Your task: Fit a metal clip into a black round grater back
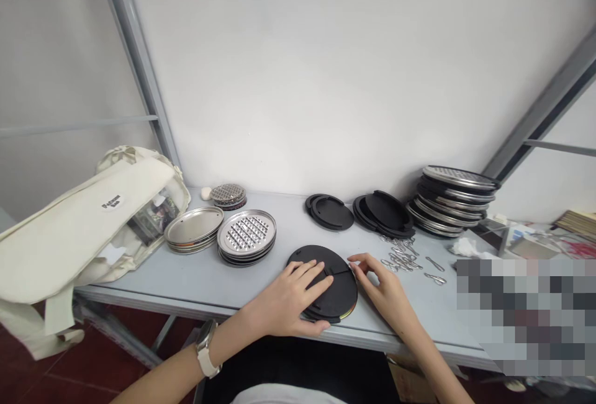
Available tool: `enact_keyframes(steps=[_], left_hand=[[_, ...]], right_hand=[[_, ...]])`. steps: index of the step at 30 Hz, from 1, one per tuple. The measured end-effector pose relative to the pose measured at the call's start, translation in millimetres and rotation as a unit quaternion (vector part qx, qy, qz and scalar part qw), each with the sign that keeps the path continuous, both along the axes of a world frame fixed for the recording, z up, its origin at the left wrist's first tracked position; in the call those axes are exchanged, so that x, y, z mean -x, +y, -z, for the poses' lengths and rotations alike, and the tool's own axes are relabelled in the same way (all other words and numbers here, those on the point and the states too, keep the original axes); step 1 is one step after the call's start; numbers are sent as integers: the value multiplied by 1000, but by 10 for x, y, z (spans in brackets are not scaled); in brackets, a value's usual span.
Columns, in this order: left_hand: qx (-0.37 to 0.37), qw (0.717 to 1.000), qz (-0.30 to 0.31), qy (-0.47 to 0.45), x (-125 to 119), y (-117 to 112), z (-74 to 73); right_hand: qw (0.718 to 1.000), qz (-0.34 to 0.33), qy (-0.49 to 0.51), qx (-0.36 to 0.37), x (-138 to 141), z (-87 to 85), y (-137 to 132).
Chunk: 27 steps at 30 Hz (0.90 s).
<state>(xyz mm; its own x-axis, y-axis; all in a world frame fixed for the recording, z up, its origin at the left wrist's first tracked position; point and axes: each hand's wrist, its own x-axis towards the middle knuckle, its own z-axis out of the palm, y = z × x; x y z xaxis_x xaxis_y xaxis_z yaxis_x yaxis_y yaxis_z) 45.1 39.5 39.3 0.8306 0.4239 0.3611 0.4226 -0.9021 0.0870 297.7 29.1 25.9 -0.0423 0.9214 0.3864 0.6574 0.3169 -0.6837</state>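
A round black plastic disc point(342, 292) lies near the table's front edge, with a thin strip of coloured rim below its lower right side. My left hand point(302, 292) rests flat on top of it, fingers spread and thumb at the near edge. At the disc's right rim is my right hand point(379, 280), its thumb and index fingertip close together on the edge. Right of that hand, loose metal clips point(401, 255) are scattered in a small heap. Left of the disc stands a stack of round metal graters point(246, 233).
Flat metal discs point(194, 227) and smaller graters point(228, 194) are stacked at the left, beside a cream bag point(60, 230). Black discs point(331, 212) and more black round parts point(388, 213) lie towards the wall. A tall stack of graters point(451, 199) stands at the right.
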Motion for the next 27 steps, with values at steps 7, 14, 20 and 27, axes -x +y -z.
enact_keyframes(steps=[7,14,20,27], left_hand=[[5,1000,0,4,-3,-1,-13],[11,1000,-4,6,-3,-10,-27],[12,1000,-3,12,-3,-6,-29],[8,1000,-1,9,-6,-11,-49]], right_hand=[[999,20,26,0,-9,19,24],[999,-22,19,-13,-2,31,16],[999,-18,39,-16,-6,34,26],[998,-34,55,-2,4,23,33]])
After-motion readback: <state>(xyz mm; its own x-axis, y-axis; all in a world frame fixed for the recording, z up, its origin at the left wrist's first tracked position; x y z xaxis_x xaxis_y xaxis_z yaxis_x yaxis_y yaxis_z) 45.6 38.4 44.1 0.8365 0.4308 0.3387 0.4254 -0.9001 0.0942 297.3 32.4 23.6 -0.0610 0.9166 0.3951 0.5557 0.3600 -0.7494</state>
